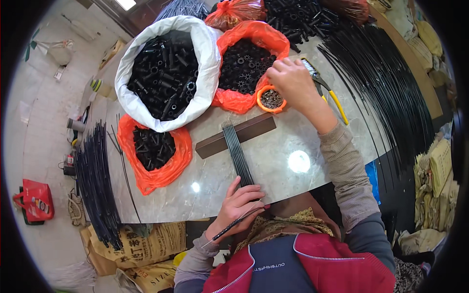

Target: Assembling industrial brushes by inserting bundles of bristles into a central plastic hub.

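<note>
A row of thin dark rods (pixel 236 151) lies side by side across a brown bar (pixel 261 129), their tips sticking out past it. My left hand (pixel 238 205) closes over the near end of these rods at the table's front edge. A dark stick with a pale thin end (pixel 233 226) crosses under its palm. My right hand (pixel 292 80) is closed, fingers curled and fingertips hidden, above an orange-rimmed tub (pixel 271 99) of tiny metal pieces. Beside it, a red bag (pixel 229 101) holds black toothed parts. Yellow-handled pliers (pixel 337 105) lie just right of this hand.
A big white sack (pixel 207 49) of black tubes and a smaller red bag (pixel 183 163) of black pieces stand at left. Long black rods lie at the right (pixel 391 88) and left (pixel 95 180) edges. More black parts (pixel 298 19) are heaped at the back.
</note>
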Demonstrator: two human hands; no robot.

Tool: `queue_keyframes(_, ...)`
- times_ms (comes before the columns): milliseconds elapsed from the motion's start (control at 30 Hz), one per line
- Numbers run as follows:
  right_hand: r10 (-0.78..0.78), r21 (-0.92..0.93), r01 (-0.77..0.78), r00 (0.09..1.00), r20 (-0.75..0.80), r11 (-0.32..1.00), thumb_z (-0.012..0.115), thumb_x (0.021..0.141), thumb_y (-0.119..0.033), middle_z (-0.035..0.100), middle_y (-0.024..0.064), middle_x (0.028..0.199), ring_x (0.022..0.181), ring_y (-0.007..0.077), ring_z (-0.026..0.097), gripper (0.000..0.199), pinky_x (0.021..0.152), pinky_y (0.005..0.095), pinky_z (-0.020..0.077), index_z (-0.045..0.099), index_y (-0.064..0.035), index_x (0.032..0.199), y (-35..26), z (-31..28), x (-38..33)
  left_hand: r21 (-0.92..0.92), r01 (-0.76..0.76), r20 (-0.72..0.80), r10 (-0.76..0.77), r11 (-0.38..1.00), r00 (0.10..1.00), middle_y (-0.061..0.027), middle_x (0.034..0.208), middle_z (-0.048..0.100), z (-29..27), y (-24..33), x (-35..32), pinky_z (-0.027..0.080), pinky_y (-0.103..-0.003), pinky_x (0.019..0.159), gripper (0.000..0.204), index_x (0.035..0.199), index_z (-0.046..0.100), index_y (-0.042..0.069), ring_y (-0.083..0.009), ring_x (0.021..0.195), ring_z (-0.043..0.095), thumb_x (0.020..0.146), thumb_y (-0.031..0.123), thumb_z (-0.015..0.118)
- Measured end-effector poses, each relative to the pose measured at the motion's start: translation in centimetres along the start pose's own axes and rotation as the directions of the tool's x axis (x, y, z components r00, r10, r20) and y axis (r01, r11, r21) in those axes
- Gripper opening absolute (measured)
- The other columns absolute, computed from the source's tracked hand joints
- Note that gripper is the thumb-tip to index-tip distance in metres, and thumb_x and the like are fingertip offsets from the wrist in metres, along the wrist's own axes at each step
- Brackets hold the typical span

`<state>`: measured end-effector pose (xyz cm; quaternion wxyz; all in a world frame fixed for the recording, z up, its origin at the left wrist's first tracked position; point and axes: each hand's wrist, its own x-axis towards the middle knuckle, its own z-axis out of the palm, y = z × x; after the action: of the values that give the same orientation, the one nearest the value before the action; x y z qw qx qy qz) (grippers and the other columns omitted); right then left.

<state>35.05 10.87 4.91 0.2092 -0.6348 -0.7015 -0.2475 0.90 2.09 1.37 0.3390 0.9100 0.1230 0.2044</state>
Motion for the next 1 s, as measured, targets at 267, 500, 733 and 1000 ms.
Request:
queue_keyframes(267,0.082,-0.032,-0.081,0.996,0.029,0.996,0.069,0.085,-0.020,0.063,0.0047,0.088,0.091,0.0253,0.062,0.011,0.079,0.0409,0.0468,0.064,-0.0099,0.088,0.8,-0.9,0.0,-0.017,0.013,-0.012,-0.013,1.000,1.000,-0.0043,0.112,0.069,0.1,0.0,-0.2,0.024,-0.055,0.118,0.014,0.093,0.070,0.012,-0.0269,0.120,0.060,0.080,0.011,0.076)
queue_keyframes(500,0.192,-0.174,-0.171,0.975,0.110,0.970,0.068,0.085,-0.017,0.065,0.0054,0.091,0.093,0.0253,0.063,0.008,0.079,0.0405,0.0472,0.068,-0.0096,0.085,2.9,-3.1,-1.4,-0.020,0.003,-0.013,-0.003,1.000,1.000,-0.0042,0.112,0.069,0.1,-0.2,-0.2,0.024,-0.055,0.118,0.013,0.092,0.070,0.012,-0.0267,0.121,0.060,0.081,0.012,0.076)
queue_keyframes(733,0.148,-0.195,-0.112,0.971,0.185,0.974,0.063,0.082,-0.013,0.066,0.0073,0.089,0.092,0.0260,0.064,0.007,0.080,0.0403,0.0490,0.069,-0.0096,0.083,3.3,-2.3,-1.8,-0.022,0.009,-0.004,-0.009,1.000,1.000,-0.0036,0.112,0.070,-0.1,0.1,-0.1,0.024,-0.055,0.118,0.013,0.093,0.071,0.013,-0.0263,0.121,0.060,0.081,0.011,0.075)
queue_keyframes(1000,0.046,-0.138,-0.016,0.974,0.220,0.990,0.061,0.082,-0.012,0.066,0.0079,0.091,0.094,0.0263,0.065,0.008,0.078,0.0389,0.0522,0.067,-0.0078,0.087,4.2,-2.0,-1.3,-0.010,0.013,0.004,-0.013,1.000,1.000,-0.0034,0.112,0.071,-0.1,0.1,-0.1,0.024,-0.053,0.118,0.015,0.094,0.071,0.014,-0.0260,0.120,0.061,0.081,0.013,0.076)
